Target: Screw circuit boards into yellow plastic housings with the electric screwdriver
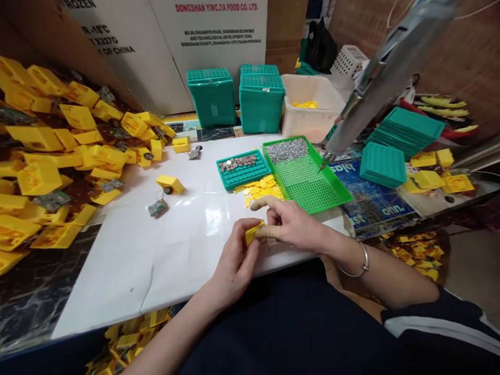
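Observation:
Near the front edge of the white table, my left hand (235, 255) is closed around a small yellow plastic casing (253, 233), gripped between thumb and fingers. From the right, my right hand (291, 224) reaches over to it; its thumb touches the casing, while the index finger stretches out apart above it. Just beyond the hands lies a pile of flat yellow plastic pieces (262, 188). Behind that pile is a teal tray (250, 174) with round button cells on it. A green perforated basket (312, 182) beside it holds many small metal parts (287, 150).
An electric screwdriver (363, 99) hangs over the basket. Another yellow casing (170, 184) and a circuit board (157, 208) lie on the table (117, 255). Heaped casings (39, 179) fill the left side. Teal tray stacks (262, 104) and a white bin (312, 117) stand behind.

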`<state>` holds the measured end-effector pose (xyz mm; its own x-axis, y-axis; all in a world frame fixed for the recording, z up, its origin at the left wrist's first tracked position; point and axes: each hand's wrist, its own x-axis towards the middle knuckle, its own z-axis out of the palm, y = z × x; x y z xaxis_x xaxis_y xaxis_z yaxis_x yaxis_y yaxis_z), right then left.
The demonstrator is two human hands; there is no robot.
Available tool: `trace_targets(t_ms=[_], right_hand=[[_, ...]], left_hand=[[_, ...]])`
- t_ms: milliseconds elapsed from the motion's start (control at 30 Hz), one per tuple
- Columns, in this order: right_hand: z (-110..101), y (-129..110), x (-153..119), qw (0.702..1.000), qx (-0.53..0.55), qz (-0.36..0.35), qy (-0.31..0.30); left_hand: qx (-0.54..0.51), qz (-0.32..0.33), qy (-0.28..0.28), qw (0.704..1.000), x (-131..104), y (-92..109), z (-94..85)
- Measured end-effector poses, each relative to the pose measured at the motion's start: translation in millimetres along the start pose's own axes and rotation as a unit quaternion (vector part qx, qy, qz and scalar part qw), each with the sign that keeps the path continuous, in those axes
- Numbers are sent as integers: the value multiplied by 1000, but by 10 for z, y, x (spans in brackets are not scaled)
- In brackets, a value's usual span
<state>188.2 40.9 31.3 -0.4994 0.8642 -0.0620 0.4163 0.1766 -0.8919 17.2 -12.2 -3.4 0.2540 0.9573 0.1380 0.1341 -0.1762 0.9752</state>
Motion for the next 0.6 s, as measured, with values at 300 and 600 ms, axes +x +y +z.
trace_targets(t_ms=[300,600], right_hand=[[156,52,-57,994,-97,-54,4],[-762,-96,249,836,-113,-220,490]], left_hand=[[-22,-10,7,1000,26,-13,-91],[-259,-236,0,937,188,82,97]])
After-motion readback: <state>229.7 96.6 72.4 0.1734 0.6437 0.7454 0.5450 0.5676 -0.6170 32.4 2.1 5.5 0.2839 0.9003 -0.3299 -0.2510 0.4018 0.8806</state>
